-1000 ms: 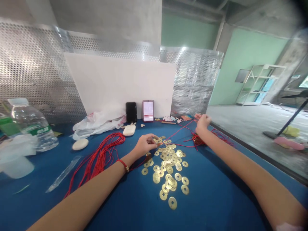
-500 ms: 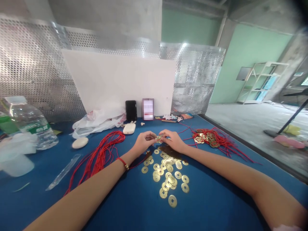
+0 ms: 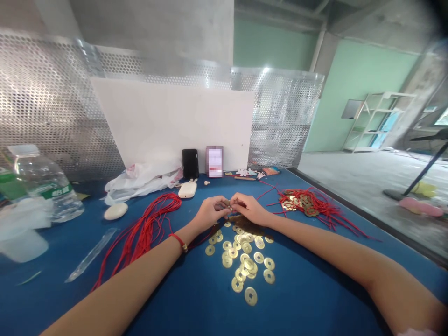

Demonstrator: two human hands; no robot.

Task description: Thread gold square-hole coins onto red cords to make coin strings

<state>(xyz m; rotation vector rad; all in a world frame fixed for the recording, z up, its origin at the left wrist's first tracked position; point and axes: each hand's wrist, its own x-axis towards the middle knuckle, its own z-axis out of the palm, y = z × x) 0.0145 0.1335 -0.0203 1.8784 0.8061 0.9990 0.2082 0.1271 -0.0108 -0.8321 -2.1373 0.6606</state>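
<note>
My left hand [image 3: 212, 212], with a red cord bracelet [image 3: 180, 241] on its wrist, is closed in a pinch beside my right hand [image 3: 249, 208]. The fingertips of both meet around something small, mostly hidden, with a coin-like edge between them. Gold coins with square holes [image 3: 246, 263] lie scattered on the blue table [image 3: 301, 289] just below the hands. To the left is a bundle of long red cords [image 3: 149, 228]. At the right, a heap of coins tied with red cords [image 3: 304, 203] rests on the table.
A water bottle [image 3: 52, 186] stands at the left near a clear plastic strip [image 3: 91, 254]. Behind the hands are a white plastic bag [image 3: 142, 179], a black phone [image 3: 190, 163], a lit phone [image 3: 214, 162] and a white case [image 3: 187, 189]. A white board [image 3: 182, 123] stands behind.
The hands have drawn closer together, and the coin pieces between the fingertips are now mostly covered. The view has tilted slightly. The scattered coins look unmoved.
</note>
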